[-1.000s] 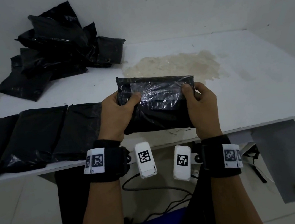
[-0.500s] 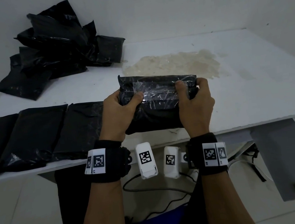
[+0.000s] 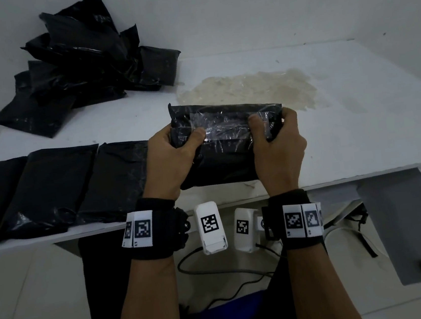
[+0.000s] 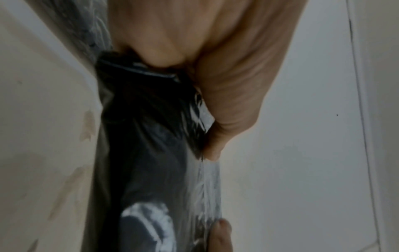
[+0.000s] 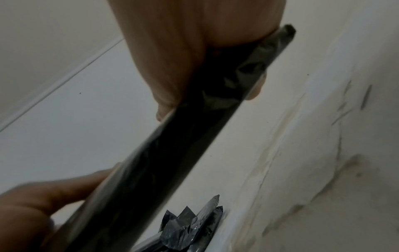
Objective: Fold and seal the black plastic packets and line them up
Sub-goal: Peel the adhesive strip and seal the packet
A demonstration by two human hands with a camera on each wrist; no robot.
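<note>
Thumbs press down on the clear tape strip (image 3: 224,128), other fingers (image 3: 289,120) curled behind — left hand (image 3: 170,164) and right hand (image 3: 277,151) each pinch an end of the black packet (image 3: 220,163), likely to smooth the seal flat. Packet held just above the surface (image 3: 333,131) at its near edge. Finished row (image 3: 48,189) lies just to the left; unsealed heap (image 3: 81,64) far left.

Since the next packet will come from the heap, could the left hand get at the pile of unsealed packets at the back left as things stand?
Probably not yet: the left hand grips the packet together with the right hand. Once freed, nothing stands between it and the pile.
</note>
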